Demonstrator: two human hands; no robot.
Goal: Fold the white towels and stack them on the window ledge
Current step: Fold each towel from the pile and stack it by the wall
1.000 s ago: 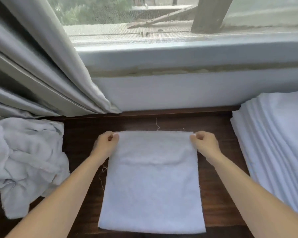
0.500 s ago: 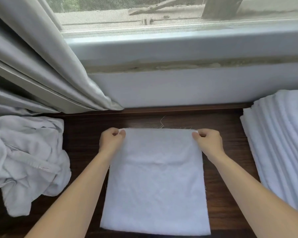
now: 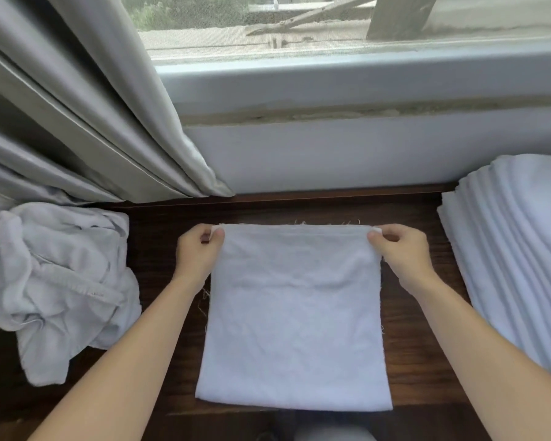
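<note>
A dark wooden window ledge point(image 3: 159, 249) carries a flat white terry towel point(image 3: 295, 316) at centre, between a crumpled pile and a folded stack. The left hand point(image 3: 196, 253) and right hand point(image 3: 401, 253) pinch its far corners; an uneven pull could skew the fold.

Both forearms bare, reaching forward and converging slightly. Left hand point(image 3: 198, 253) knuckles up, fingers curled, thumb and forefinger pinching the far left corner of the towel point(image 3: 295, 319). Right hand point(image 3: 400, 251) mirrors it, pinching the far right corner. Wrists low, near the tabletop point(image 3: 159, 249).
</note>
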